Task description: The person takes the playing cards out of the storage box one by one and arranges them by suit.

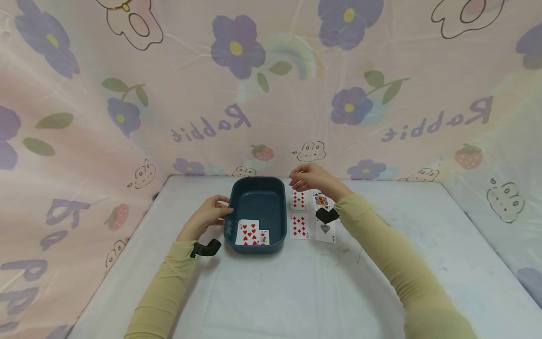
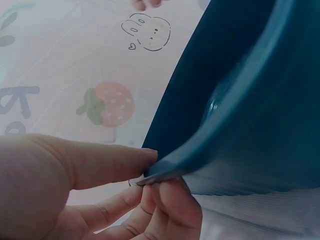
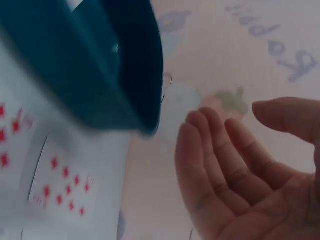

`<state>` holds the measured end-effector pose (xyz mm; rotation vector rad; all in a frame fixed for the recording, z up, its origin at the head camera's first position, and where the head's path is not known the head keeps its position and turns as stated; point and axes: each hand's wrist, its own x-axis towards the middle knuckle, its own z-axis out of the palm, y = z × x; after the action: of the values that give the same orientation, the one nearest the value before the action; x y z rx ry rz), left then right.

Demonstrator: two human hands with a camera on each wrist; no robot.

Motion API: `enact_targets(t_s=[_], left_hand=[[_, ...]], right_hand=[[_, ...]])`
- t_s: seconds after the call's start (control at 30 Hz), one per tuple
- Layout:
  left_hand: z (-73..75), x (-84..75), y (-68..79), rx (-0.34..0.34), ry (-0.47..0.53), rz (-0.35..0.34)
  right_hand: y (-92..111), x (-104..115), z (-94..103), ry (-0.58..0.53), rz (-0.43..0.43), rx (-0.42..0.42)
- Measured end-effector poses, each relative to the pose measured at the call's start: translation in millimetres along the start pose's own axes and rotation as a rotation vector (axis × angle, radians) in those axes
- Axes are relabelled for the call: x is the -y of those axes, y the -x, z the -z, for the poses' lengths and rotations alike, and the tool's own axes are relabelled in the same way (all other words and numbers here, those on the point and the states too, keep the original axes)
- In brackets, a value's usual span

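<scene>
At tray rim [image 1: 256, 250], left hand [image 1: 206, 215] pinching, right hand [image 1: 312, 177] loose in air near cards [image 1: 299, 227]

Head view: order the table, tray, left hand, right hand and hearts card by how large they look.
1. Table
2. Tray
3. Left hand and right hand: too alike to rank
4. Hearts card, partly covered

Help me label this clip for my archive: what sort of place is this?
Probably a makeshift tabletop filming booth, though the wider room is out of view. A curtain printed with flowers and rabbits hangs behind and on both sides of a white table, and two black wristbands show.
</scene>
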<state>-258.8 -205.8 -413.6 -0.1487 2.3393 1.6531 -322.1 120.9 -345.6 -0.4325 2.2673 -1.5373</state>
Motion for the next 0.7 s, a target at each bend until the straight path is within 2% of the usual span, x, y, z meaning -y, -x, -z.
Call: enact_targets(t_s=[0.27,0.43,0.7], left_hand=[[-0.1,2.0,0.2,-0.015,0.003,0.01],[-0.3,2.4,0.6,-0.011,0.013,-0.001],[-0.1,2.1,-0.5,-0.007,0.011,-0.006]], right_hand=[[-20,21,-40.2,-0.038,0.023,0.132],[-34,18,-63.8,-0.047,0.016,0.195],[-44,11,-92.9,-0.048,-0.023,0.259]])
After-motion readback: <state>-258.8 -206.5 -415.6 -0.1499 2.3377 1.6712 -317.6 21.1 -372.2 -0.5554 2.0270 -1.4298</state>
